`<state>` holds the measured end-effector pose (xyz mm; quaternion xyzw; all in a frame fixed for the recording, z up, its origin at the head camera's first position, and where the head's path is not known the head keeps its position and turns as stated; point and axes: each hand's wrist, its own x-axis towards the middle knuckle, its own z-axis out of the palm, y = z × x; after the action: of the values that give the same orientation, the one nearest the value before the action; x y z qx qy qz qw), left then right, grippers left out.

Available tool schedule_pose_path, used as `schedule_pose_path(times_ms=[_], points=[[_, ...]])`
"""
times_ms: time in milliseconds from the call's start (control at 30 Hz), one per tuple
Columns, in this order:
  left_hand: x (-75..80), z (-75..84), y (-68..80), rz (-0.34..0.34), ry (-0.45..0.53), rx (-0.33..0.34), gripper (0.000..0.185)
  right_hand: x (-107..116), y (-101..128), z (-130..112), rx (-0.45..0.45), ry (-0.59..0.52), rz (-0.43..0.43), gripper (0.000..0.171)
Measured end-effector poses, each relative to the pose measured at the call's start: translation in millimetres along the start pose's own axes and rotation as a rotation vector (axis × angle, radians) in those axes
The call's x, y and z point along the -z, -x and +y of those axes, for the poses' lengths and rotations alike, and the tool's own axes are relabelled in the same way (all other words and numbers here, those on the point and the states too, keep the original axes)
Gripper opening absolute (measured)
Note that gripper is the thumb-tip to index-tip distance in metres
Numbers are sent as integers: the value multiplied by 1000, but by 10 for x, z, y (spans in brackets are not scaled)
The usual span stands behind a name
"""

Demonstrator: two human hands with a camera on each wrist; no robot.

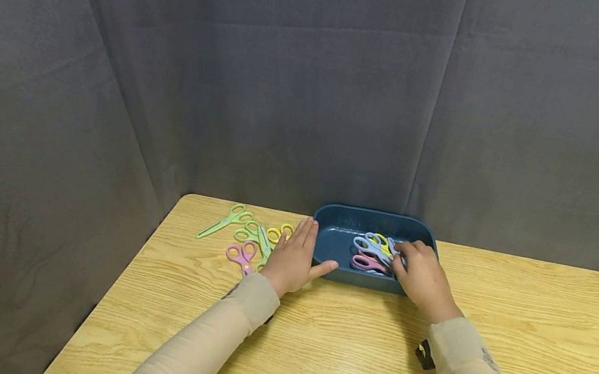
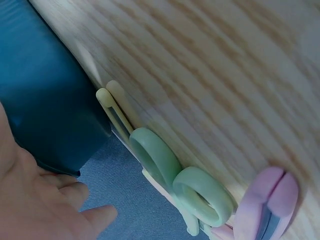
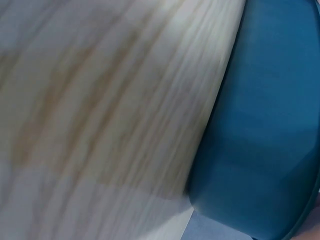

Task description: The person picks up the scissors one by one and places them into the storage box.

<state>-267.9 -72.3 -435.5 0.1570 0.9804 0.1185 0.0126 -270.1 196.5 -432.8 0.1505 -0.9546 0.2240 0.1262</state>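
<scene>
A dark blue bin [image 1: 336,232] stands at the back middle of the wooden table [image 1: 514,352]. In it lie blue scissors [image 1: 369,245], yellow scissors [image 1: 383,240] and pink scissors [image 1: 365,263]. My right hand [image 1: 419,276] reaches over the bin's front wall, its curled fingers pinching the blade end of the blue scissors. My left hand [image 1: 294,258] lies flat on the table left of the bin, fingers straight, thumb against the bin's front corner. The left wrist view shows that hand [image 2: 40,200] beside the bin wall [image 2: 40,95].
Left of my left hand lie loose scissors: two green [image 1: 225,221] [image 1: 255,236], one yellow [image 1: 280,232] and one pink [image 1: 242,255]. Green handles [image 2: 167,167] and a pink handle [image 2: 270,200] show close up at the left wrist. Grey cloth hangs behind and beside the table.
</scene>
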Motion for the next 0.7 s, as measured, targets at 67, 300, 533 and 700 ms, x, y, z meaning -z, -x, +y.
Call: schedule_pose_path(times_ms=[67,300,533,700], points=[[-7,-3,-2,-4,2,2,98,13,20,19,1,3,-10,31],[-32,-10,-32,-6,-8,0,99,33,95,61,34,45,9,37],[-14,-5,-5,11,-7,-15,97,63,179,77,-5,91,-57,50],[-19,-12,-3,18,-4,-13,98,99,212,96,-75,85,-138,70]])
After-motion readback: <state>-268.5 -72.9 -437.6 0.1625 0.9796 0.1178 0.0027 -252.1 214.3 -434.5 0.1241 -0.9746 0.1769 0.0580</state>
